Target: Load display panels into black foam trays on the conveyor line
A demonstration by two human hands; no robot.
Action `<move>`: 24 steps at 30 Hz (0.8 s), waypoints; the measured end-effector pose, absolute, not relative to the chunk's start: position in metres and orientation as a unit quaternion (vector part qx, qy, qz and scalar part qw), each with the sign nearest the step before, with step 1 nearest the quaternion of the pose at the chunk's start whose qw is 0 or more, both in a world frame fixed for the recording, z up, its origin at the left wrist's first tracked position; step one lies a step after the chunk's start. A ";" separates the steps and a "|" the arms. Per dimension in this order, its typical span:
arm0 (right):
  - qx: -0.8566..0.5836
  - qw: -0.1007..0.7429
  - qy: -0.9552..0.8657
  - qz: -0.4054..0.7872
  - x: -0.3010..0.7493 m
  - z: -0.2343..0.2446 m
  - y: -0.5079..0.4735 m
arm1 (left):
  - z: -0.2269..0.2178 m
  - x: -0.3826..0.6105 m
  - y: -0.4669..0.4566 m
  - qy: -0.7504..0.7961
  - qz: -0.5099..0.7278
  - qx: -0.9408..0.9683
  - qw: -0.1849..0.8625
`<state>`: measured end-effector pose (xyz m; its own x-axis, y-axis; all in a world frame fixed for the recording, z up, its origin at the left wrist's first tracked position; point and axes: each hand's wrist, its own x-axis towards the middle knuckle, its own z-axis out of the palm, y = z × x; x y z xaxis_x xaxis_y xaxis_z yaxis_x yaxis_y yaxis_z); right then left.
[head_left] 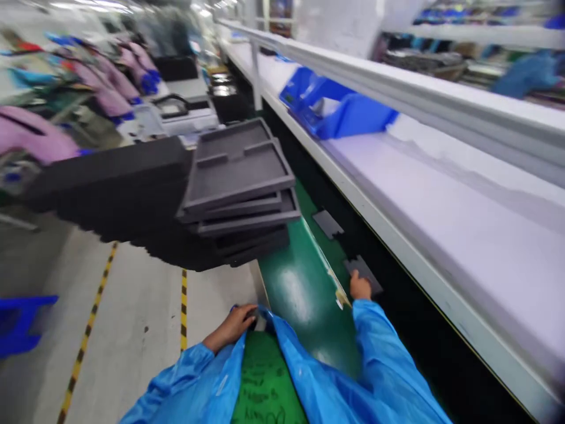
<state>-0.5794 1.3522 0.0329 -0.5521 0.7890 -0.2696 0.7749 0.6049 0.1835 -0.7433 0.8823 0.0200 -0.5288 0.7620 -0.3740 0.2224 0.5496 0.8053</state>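
Note:
My right hand (361,287) reaches over a green conveyor mat (304,288), its fingertips at or very near a dark grey foam piece (362,274). A second foam piece (327,224) lies farther along the same dark strip. My left hand (232,327) is curled at the mat's near left edge, beside my blue sleeve; whatever is in its fingers is hidden. Ahead of both hands, a tilted stack of dark grey foam trays (236,176) fills the middle of the view. Neither hand touches it.
A long white-topped bench (463,212) with a metal rail (441,100) runs along the right, carrying blue bins (335,106). Black foam (110,188) juts out at left. Pink garments hang far left. A striped floor and blue stool (20,324) lie lower left.

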 end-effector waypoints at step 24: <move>0.369 0.010 0.739 -0.564 -0.620 0.045 1.299 | 0.065 -0.727 1.053 0.404 0.678 -0.111 0.604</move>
